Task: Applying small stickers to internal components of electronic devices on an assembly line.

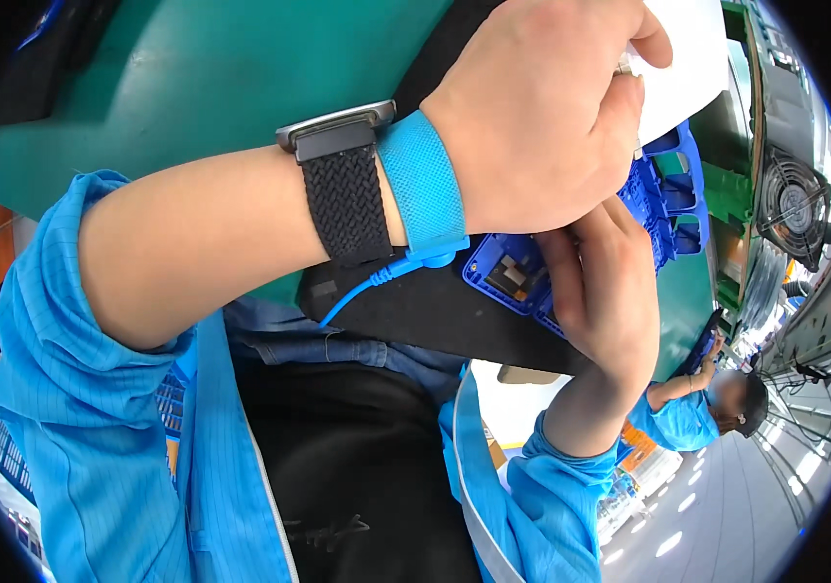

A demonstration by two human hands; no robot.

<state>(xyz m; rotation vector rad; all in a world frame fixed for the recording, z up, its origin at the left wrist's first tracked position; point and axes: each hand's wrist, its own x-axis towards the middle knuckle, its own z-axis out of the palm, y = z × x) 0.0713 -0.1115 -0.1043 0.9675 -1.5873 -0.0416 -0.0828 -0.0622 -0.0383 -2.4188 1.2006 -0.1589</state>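
My left hand (pixel 542 117) reaches across from the left, its fingers bent into a pinch at the upper right. A small pale, metallic-looking bit (pixel 626 64) shows between thumb and finger; its kind I cannot make out. Just below, my right hand (pixel 612 282) is curled against a blue plastic housing (pixel 479 274), its fingertips hidden under the left hand. Dark and tan parts (pixel 513 276) show inside the housing. A blue wrist strap (pixel 425 180) with a coiled cord and a watch (pixel 338 129) circle my left wrist.
Blue plastic frames (pixel 690 185) lie just beyond my hands, beside a white sheet (pixel 692 58). Underneath are a black mat (pixel 396 311) and a green tabletop (pixel 241 58). Off to the right are a round fan (pixel 793 202) and another person (pixel 692 413) in blue.
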